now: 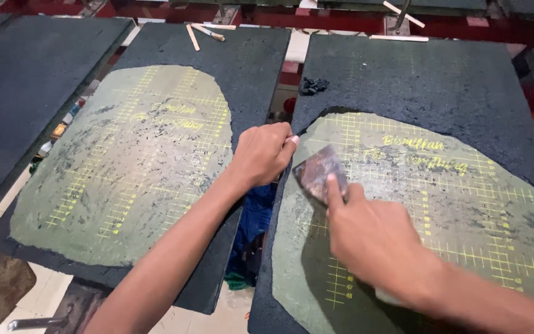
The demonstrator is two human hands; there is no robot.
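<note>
My right hand (375, 238) grips a flat metal scraper (317, 171), forefinger pressed along its blade, which lies on the right printing board (440, 198). That board is olive green with a yellow grid, ringed by a rough black coating (415, 74). My left hand (264, 151) is closed on the left edge of the same board, near the top of the scraped green patch. A second board (137, 161) to the left shows a similar green area with yellow grid lines.
A lump of scraped black residue (312, 85) sits on the right board's dark coating. Several wooden sticks (200, 32) lie at the far edge. More dark boards (26, 80) stand left and right. Blue cloth (254, 216) shows in the gap between boards.
</note>
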